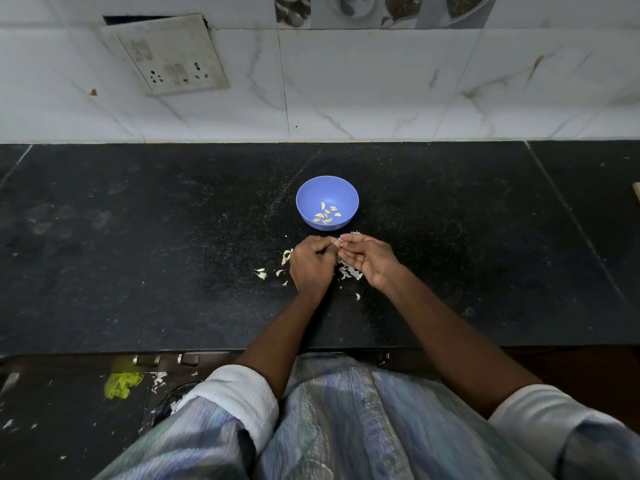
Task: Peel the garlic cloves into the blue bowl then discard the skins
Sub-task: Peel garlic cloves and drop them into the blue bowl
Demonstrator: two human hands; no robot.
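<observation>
Pinching one small garlic clove (pixel 338 240) between fingertips of left hand (pixel 311 266) and right hand (pixel 369 259), just in front of blue bowl (pixel 311 192). Clove mostly hidden, pale tip showing. Roughly eight peeled cloves (pixel 325 214) in bowl, yellowish. White skins (pixel 349 271) scattered on black counter (pixel 138 254) around both hands.

Worktop (pixel 138 237) lies open left and right of the blue bowl (pixel 327 188). Garlic skins (pixel 349 271) litter the strip just before the bowl.
</observation>
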